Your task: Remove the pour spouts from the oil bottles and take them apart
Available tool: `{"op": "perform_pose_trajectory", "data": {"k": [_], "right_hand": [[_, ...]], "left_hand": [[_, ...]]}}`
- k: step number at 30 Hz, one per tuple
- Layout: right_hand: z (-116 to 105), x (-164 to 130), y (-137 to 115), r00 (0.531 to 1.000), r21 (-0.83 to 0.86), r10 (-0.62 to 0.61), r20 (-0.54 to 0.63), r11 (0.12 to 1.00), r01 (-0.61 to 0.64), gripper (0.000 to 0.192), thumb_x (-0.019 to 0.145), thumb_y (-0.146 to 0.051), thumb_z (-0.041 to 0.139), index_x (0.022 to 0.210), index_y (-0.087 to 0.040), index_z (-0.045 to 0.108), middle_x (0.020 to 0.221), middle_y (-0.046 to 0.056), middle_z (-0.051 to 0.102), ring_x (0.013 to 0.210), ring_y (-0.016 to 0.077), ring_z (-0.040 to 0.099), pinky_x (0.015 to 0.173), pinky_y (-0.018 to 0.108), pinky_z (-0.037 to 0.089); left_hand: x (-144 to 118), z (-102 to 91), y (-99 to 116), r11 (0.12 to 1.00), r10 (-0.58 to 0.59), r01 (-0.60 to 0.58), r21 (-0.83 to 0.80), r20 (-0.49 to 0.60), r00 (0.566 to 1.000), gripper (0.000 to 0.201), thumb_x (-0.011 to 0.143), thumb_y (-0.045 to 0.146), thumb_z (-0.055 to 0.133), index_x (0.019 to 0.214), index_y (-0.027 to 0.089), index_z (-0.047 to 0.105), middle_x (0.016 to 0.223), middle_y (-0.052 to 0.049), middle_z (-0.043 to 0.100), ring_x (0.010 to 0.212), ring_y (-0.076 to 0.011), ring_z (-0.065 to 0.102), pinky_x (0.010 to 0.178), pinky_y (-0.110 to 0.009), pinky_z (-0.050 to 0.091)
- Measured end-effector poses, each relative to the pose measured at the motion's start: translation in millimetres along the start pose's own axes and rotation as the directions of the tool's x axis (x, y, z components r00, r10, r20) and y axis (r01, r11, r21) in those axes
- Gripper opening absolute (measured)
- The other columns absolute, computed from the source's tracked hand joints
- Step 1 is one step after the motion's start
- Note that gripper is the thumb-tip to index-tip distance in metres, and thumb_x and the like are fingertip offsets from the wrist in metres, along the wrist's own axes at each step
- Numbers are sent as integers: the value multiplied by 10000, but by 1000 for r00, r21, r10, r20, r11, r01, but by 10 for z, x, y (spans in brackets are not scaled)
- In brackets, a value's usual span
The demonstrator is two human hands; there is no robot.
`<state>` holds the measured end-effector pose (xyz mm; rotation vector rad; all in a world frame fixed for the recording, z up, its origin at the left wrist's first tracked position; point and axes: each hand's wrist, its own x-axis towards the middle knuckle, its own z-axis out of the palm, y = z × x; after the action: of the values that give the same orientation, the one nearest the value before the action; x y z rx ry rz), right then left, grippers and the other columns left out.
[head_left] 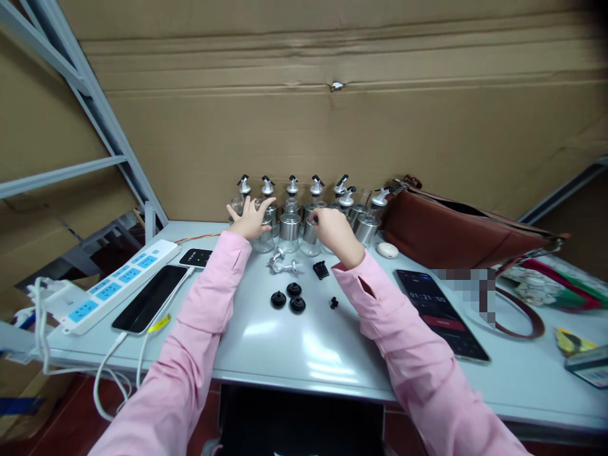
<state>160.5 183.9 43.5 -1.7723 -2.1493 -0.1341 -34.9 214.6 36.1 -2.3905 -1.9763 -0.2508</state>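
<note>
While the left hand (250, 220) is held at the near-left bottles with its fingers spread wide, a small dark piece (316, 219) is pinched between the fingertips of the right hand (335, 234), too small for its shape to be told. Clear glass bottles with brushed-steel bands (289, 229), several topped by silver pour spouts with black tips (293, 185), are crowded along the back of the glossy pale tabletop (266, 354), and little depth is left between them and the brown cardboard wall (285, 139). Between the pink sleeves (204, 310), loose silver-grey spout parts (285, 263), three round black stoppers (294, 289), a cluster of black plastic pieces (321, 270) and some smaller black bits (334, 303) are laid out in separate groups. From the stoppers to the front edge, a wide shiny stretch of surface is exposed. Room at the left is bounded by a white power strip with blue sockets (121, 285) and a dark phone (151, 299); at the right, by a brown leather bag (451, 231), a round white case (387, 249) and a phone showing a timer (437, 310), beside which the right sleeve is held.
</note>
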Motion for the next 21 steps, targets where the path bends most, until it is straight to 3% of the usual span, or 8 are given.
{"op": "perform_pose_trajectory", "data": {"k": [5, 10, 14, 16, 18, 21], "right_hand": [[93, 59, 77, 998, -22, -70, -3, 997, 70, 308, 816, -88, 427, 1034, -115, 643, 1046, 145, 612, 991, 260, 568, 822, 304, 415], [152, 64, 86, 996, 52, -85, -29, 995, 87, 287, 835, -113, 451, 1050, -123, 642, 998, 137, 596, 945, 238, 566, 784, 286, 412], [102, 57, 36, 973, 180, -100, -208, 974, 139, 256, 887, -208, 432, 828, -126, 668, 868, 112, 587, 876, 225, 544, 796, 316, 392], [35, 38, -1, 929, 263, -66, -364, 950, 171, 390, 914, -323, 404, 652, -140, 627, 797, 95, 543, 848, 223, 517, 801, 339, 380], [-50, -14, -37, 879, 364, 5, -476, 912, 192, 492, 921, -413, 365, 550, -157, 561, 719, 65, 491, 771, 202, 499, 757, 335, 377], [-165, -174, -85, 859, 542, 78, -506, 803, 247, 511, 917, -460, 359, 528, -164, 507, 590, 15, 461, 607, 146, 471, 652, 288, 357]], "left_hand": [[-19, 60, -7, 998, 2, -11, 65, 139, 990, 640, 829, 317, 541, 1373, 394, 214, 1486, -136, 172, 1382, -343, 20, 912, -759, 47], [-16, 88, -13, 998, 12, -22, 63, 144, 989, 632, 833, 291, 538, 1372, 398, 225, 1482, -146, 177, 1383, -335, 41, 908, -761, 59], [-81, -39, 51, 996, -29, 17, 83, 146, 989, 740, 823, 271, 560, 1395, 414, 111, 1496, -161, 103, 1380, -352, 43, 931, -745, 74], [-179, -197, 126, 997, -41, 34, 66, 101, 994, 780, 825, 300, 560, 1402, 406, 47, 1494, -182, 81, 1372, -373, 79, 937, -741, 88], [-322, -384, 224, 999, -7, 7, 40, -11, 1000, 811, 813, 373, 571, 1413, 374, 24, 1493, -193, 66, 1357, -400, 121, 936, -746, 76], [-572, -577, 391, 996, 90, -90, 9, -186, 978, 836, 803, 398, 579, 1432, 266, 44, 1485, -207, 96, 1354, -406, 126, 965, -729, 67]]}}
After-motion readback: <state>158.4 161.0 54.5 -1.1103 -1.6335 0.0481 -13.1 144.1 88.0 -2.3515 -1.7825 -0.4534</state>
